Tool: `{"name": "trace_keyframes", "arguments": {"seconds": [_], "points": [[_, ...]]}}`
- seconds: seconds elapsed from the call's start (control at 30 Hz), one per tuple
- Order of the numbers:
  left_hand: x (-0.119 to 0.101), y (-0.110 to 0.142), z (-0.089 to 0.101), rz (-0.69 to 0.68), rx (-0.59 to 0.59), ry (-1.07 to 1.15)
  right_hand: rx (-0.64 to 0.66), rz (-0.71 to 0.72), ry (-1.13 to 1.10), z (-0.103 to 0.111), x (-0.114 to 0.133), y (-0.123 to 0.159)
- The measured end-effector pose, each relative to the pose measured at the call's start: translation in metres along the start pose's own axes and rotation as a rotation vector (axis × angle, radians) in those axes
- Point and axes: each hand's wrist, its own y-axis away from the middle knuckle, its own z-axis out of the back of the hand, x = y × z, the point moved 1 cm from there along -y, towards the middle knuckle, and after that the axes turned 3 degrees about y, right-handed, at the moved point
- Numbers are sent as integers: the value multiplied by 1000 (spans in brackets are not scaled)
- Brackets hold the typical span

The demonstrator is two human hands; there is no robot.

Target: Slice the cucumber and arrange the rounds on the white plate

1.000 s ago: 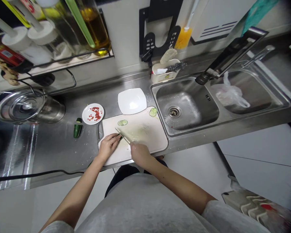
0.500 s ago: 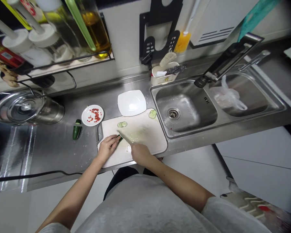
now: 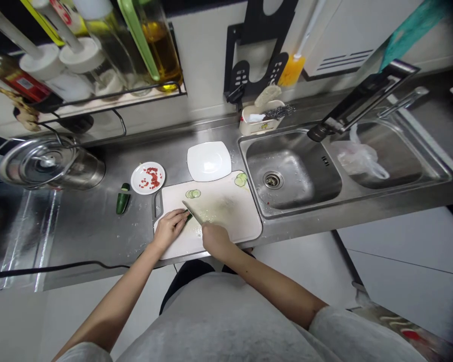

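A pale cutting board [image 3: 230,211] lies on the steel counter in front of me. My left hand [image 3: 168,229] is curled over a green cucumber piece [image 3: 188,217] on the board. My right hand [image 3: 215,240] grips the handle of a knife [image 3: 192,212], whose blade rests right beside the left fingertips. Cut cucumber slices [image 3: 193,193] lie near the board's far edge, and more slices [image 3: 240,179] sit at its far right corner.
An empty white square plate [image 3: 209,161] and a small round dish of red chili bits [image 3: 147,178] stand behind the board. A cucumber end [image 3: 122,200] lies to the left, near a steel pot [image 3: 49,163]. The double sink [image 3: 298,171] is on the right.
The hands and knife stay in nearly the same spot on the board; only the view has shifted a little.
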Motion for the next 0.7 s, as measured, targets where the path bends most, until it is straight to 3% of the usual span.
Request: {"name": "trace_keyframes", "arguments": {"seconds": [0.17, 0.3, 0.47, 0.57, 0.7], "points": [[-6, 0, 1, -9, -11, -35, -50, 5, -21, -10, -2, 2], [-9, 0, 2, 50, -42, -21, -104, -21, -24, -4, -8, 10], [-7, -1, 6, 220, -207, 15, -187, -31, 63, 2, -25, 24], [-10, -9, 10, 253, -282, 49, -197, -15, 148, -1, -38, 30], [-21, -32, 11, 157, -177, 47, -220, 19, 229, -5, -52, 35]]}}
